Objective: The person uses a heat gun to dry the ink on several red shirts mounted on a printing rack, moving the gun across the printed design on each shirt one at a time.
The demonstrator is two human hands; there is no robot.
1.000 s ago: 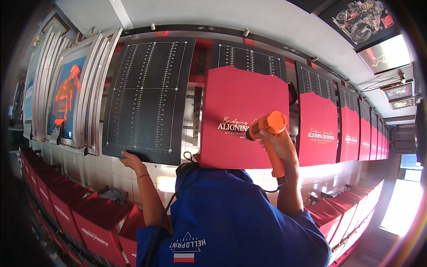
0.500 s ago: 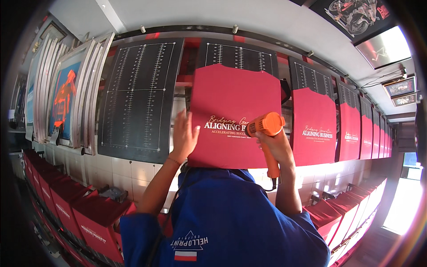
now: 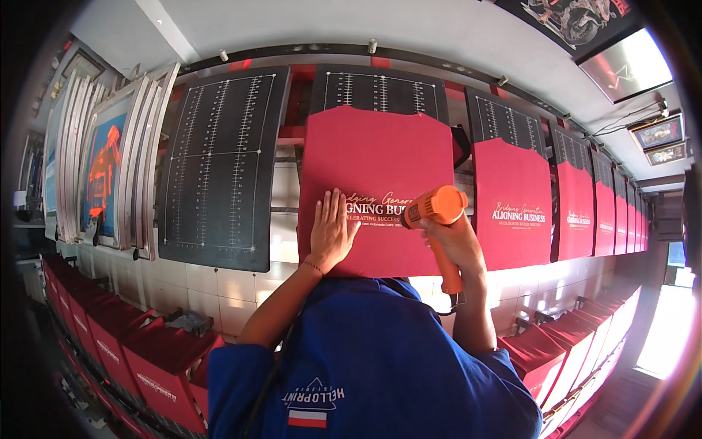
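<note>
A red fabric piece [image 3: 376,150] with white and gold lettering lies over a dark board marked with white rulers [image 3: 380,86]. My left hand [image 3: 335,230] rests on the left part of its print, palm down with the fingers stretched out. In my right hand [image 3: 455,238] is an orange heat gun [image 3: 444,206], gripped by its handle. Its nozzle points left over the right end of the lettering and covers part of it. A cord leaves the bottom of the handle.
To the left stands a bare ruled board [image 3: 212,168]; beyond it are several framed screens [image 3: 110,172]. A row of boards with red printed pieces [image 3: 514,179] runs off to the right. Behind me, another row [image 3: 139,366] of red pieces lines both sides.
My left hand has come down from beside the fabric's left edge onto the print. The heat gun stays in my right hand over the lettering. The whole view has shifted slightly.
</note>
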